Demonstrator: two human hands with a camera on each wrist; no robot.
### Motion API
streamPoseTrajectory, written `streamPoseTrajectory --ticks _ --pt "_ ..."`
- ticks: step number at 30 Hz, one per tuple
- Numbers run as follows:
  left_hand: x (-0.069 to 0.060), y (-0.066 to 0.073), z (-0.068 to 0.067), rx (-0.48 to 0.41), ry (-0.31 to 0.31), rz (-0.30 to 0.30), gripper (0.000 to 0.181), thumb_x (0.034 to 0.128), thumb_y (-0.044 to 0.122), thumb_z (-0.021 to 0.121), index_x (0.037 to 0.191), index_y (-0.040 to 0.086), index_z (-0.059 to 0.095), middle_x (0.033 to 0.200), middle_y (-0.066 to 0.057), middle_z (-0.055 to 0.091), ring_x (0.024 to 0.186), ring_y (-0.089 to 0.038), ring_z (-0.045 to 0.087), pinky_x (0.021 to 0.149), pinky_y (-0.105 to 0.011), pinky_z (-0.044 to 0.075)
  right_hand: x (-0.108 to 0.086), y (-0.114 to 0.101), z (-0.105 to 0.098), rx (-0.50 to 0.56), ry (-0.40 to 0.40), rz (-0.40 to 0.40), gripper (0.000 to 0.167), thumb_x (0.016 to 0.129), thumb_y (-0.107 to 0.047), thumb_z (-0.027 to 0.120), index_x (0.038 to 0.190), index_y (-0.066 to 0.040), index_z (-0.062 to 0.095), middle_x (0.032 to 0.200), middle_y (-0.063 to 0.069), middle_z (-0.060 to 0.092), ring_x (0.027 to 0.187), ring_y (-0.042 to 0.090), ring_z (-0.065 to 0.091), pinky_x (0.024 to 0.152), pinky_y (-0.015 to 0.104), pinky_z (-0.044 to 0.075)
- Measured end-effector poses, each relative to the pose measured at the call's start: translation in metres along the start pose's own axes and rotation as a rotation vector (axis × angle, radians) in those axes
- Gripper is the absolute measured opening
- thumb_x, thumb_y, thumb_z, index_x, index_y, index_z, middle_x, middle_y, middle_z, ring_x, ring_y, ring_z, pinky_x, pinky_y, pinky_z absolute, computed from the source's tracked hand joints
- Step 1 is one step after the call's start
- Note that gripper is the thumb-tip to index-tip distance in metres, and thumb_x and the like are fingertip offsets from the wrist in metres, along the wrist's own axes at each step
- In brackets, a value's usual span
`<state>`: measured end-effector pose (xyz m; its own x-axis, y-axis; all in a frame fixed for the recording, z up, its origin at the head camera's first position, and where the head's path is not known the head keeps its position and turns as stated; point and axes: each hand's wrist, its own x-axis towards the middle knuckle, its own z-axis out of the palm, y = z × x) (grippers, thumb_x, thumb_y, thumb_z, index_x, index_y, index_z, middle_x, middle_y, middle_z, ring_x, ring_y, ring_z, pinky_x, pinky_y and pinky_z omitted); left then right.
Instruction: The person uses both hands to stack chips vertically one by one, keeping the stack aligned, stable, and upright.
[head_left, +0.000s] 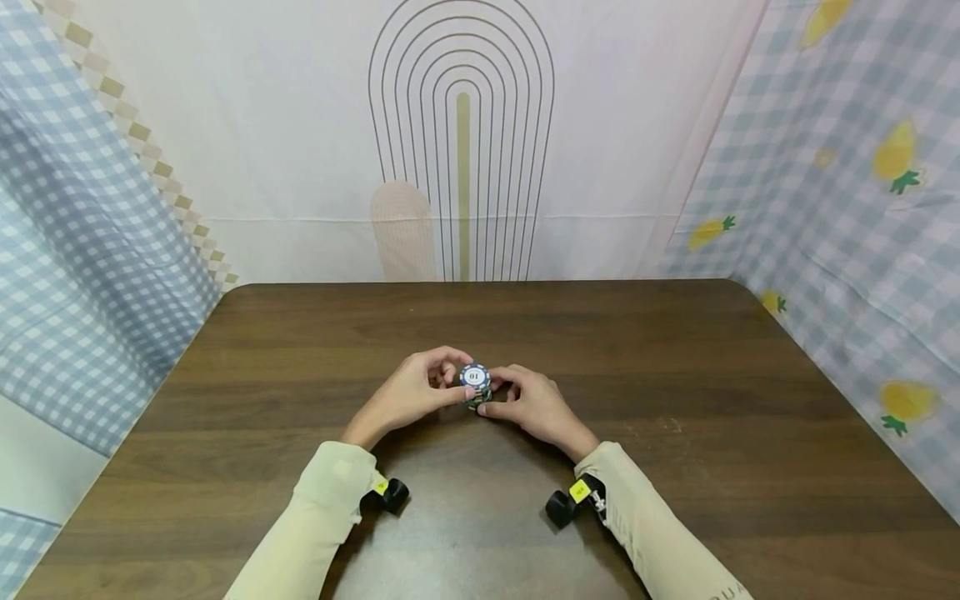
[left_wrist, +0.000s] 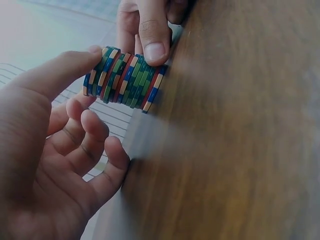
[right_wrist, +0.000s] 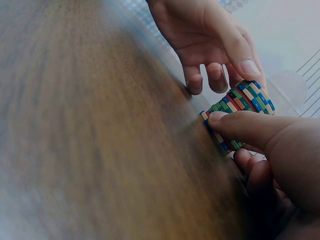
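A stack of poker chips stands on the table between both hands, its top chip blue and white with a printed number. In the left wrist view the chips show blue, green, red and cream edges, slightly uneven. My left hand pinches the upper end of the stack between thumb and index finger; its other fingers are curled below, off the chips. Lower down, my right hand grips the stack near the tabletop, its thumb across the chip edges in the right wrist view. Its fingers behind the stack are partly hidden.
The dark wooden table extends to both sides and behind the hands. A white patterned cloth hangs along its back edge, with checkered curtains at the sides. Black wrist cameras sit under both sleeves, just above the table.
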<state>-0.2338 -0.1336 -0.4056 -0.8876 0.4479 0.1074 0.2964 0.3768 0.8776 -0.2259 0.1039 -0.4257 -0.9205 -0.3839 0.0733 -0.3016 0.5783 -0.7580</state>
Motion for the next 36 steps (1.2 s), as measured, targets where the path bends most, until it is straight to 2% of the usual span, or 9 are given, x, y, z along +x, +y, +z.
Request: streamPoseTrajectory --ticks 5,18,24,29,32,36 --pt "-0.0004 0.0001 -0.0015 -0.006 -0.014 0.015 0.034 0.0926 0.010 0.080 0.125 0.008 0.070 0.086 0.000 0.056 0.070 -0.014 0.053 0.058 -0.025 0.046 0.0009 -0.0002 0.0000 -0.003 -0.002 0.003 0.035 0.087 -0.031 0.088 0.118 -0.018 0.076 0.107 -0.003 0.068 0.076 0.011 0.058 0.065 0.029 0.047" --pt "0.0001 -0.0017 -0.0022 0.008 -0.003 0.018 0.031 0.0930 0.011 0.080 0.123 0.011 0.070 0.086 0.000 0.055 0.069 -0.014 0.052 0.057 -0.025 0.045 0.0020 -0.0017 0.0000 -0.018 0.003 0.003 0.036 0.086 -0.030 0.088 0.118 -0.018 0.076 0.107 -0.003 0.068 0.075 0.010 0.058 0.064 0.029 0.047" --pt "-0.0006 -0.0017 -0.0028 -0.021 -0.017 0.025 0.035 0.0926 0.012 0.081 0.126 0.007 0.069 0.086 -0.001 0.055 0.068 -0.015 0.052 0.055 -0.027 0.047 0.0017 -0.0024 -0.0001 -0.015 0.002 0.006 0.036 0.086 -0.029 0.088 0.118 -0.018 0.076 0.107 -0.003 0.069 0.075 0.011 0.059 0.064 0.029 0.047" --pt "-0.0014 -0.0016 -0.0034 -0.004 -0.030 0.023 0.036 0.0935 0.014 0.080 0.127 0.007 0.069 0.087 -0.001 0.056 0.069 -0.015 0.053 0.056 -0.026 0.046 0.0015 -0.0015 0.0002 -0.007 -0.001 0.016 0.038 0.086 -0.030 0.089 0.120 -0.017 0.076 0.107 -0.003 0.068 0.076 0.010 0.059 0.064 0.028 0.047" --pt "-0.0024 -0.0020 -0.0041 0.019 -0.044 0.015 0.038 0.0944 0.015 0.080 0.130 0.007 0.069 0.091 -0.002 0.059 0.074 -0.016 0.055 0.061 -0.026 0.048 0.0011 -0.0007 0.0002 0.000 -0.003 0.023 0.039 0.086 -0.030 0.089 0.120 -0.017 0.076 0.108 -0.003 0.068 0.075 0.010 0.058 0.062 0.028 0.047" --pt "-0.0039 -0.0048 -0.0052 0.093 -0.081 0.002 0.046 0.0937 0.018 0.081 0.136 0.006 0.066 0.108 -0.003 0.062 0.090 -0.014 0.060 0.076 -0.027 0.053 0.0005 -0.0004 0.0002 0.001 -0.003 0.027 0.040 0.086 -0.029 0.089 0.121 -0.016 0.076 0.109 -0.002 0.069 0.074 0.011 0.058 0.061 0.027 0.047"
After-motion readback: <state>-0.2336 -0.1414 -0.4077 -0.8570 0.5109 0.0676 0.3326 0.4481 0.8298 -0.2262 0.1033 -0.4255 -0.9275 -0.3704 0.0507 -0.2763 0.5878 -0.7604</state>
